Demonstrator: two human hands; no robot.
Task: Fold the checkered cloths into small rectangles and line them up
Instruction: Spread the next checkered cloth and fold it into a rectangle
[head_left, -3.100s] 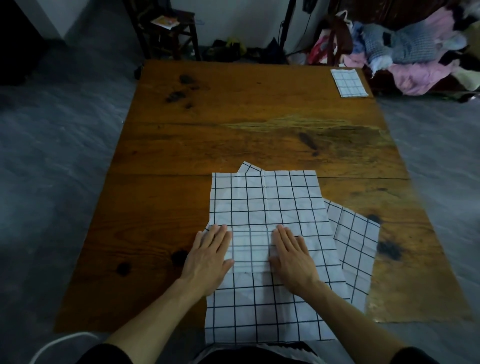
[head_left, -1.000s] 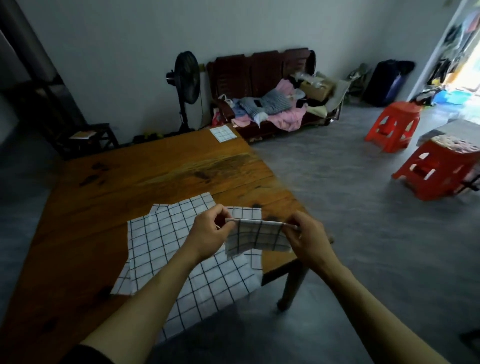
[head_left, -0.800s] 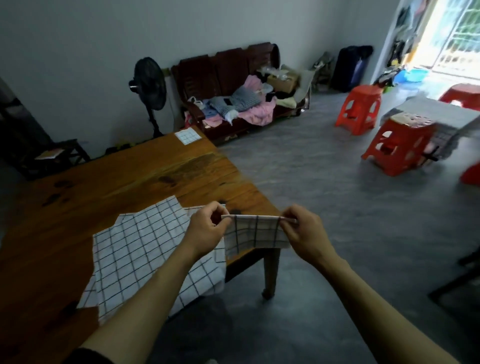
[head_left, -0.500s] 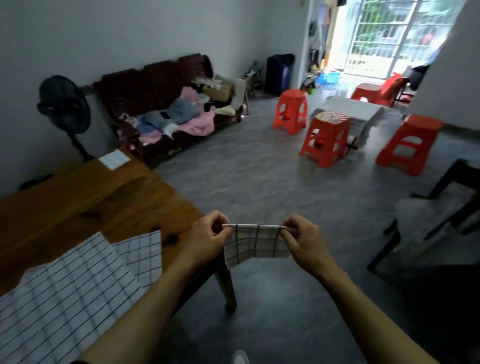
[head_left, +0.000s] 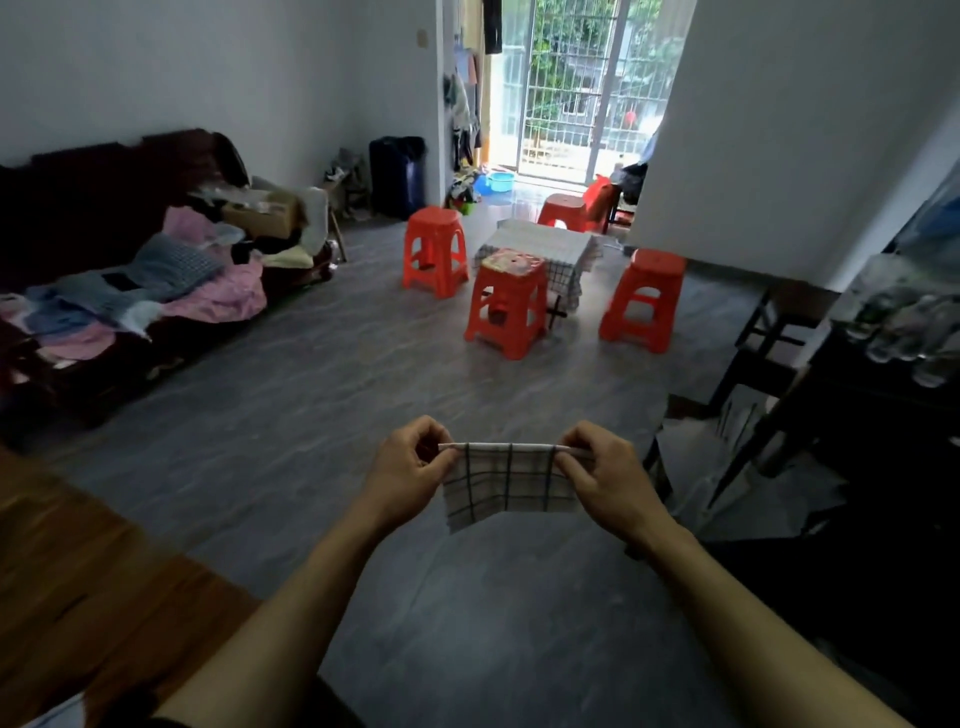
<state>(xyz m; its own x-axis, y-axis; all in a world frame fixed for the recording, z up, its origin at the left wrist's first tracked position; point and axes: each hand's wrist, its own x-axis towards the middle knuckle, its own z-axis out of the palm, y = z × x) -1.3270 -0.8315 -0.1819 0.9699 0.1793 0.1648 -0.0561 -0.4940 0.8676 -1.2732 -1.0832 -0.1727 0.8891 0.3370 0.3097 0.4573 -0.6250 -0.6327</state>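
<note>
Folded checkered cloth (head_left: 506, 483) hangs in the air, long axis level, left hand (head_left: 410, 467) and right hand (head_left: 605, 475) each pinched on an upper corner. The tabletop (head_left: 78, 582) lies left of the cloth, nearer the left hand; placement judged pending

Folded checkered cloth (head_left: 506, 486) hangs in air over floor, top edge taut & level.
</note>
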